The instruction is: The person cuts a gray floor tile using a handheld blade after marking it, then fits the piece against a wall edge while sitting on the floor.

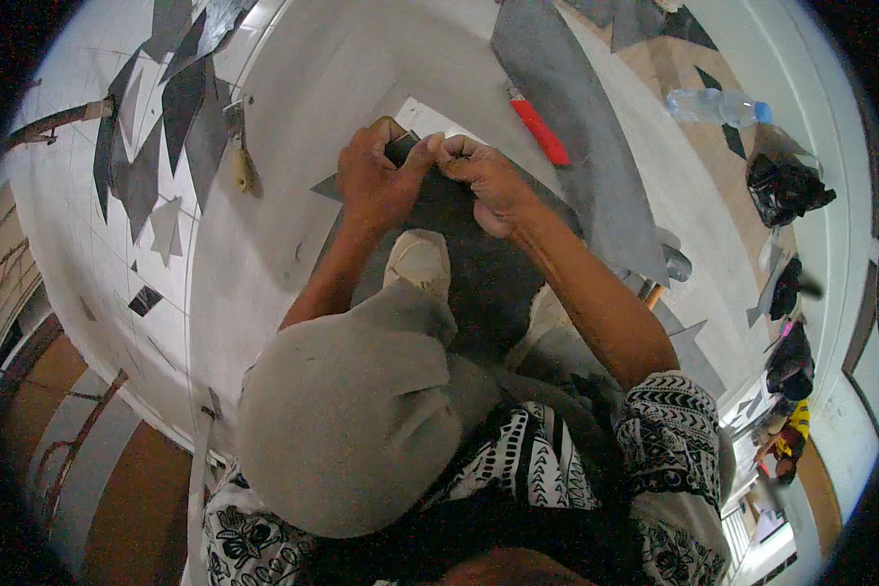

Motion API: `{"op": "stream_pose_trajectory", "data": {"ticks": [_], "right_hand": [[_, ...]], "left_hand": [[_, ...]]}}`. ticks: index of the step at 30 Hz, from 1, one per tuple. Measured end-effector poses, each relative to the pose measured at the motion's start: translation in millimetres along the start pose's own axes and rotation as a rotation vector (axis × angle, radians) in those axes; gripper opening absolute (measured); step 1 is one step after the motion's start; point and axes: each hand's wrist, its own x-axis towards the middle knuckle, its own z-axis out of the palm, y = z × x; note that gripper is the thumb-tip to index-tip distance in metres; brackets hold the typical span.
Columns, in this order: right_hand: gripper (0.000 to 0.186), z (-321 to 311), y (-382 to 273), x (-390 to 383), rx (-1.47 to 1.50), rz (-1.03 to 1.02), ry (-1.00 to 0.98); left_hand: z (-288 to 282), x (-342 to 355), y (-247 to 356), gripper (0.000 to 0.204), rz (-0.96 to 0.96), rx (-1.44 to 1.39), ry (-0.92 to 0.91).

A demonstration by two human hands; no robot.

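Note:
My left hand is closed round a small dark piece with a pale edge, its thumb pointing toward my other hand. Close beside it, my right hand has its fingers pinched together; whatever they hold, if anything, is hidden. Both hands are above a dark grey sheet that lies on the floor between my feet. Beyond the hands shows a white flat piece. A red-handled cutting knife lies to the right of it, beside a long curved grey sheet.
Left of me lie a yellow-handled tool and several pointed dark grey offcuts. To the right are a clear plastic bottle and a black plastic bag. Another person in yellow and black appears at the far right.

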Motion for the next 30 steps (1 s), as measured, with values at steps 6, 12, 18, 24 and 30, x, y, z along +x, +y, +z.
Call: {"op": "stream_pose_trajectory", "data": {"ticks": [6,12,18,24,30], "right_hand": [[0.017,29,24,-13,-0.695,-0.227,-0.057],[0.018,44,56,-39,-0.635,0.026,-0.156],[0.019,29,73,-44,-0.292,0.189,-0.31],[0.022,37,43,-65,-0.581,-0.052,-0.262],[0.017,23,57,-67,-0.344,0.174,-0.285]], "left_hand": [[-46,-38,-42,0.048,-0.187,-0.019,-0.098],[-110,-86,-31,0.047,-0.373,-0.32,-0.718],[-113,-109,-14,0.038,-0.217,-0.266,-0.538],[-106,-113,-12,0.03,-0.553,-0.736,-0.467],[-116,-103,-9,0.028,-0.297,-0.403,-0.576]]}}
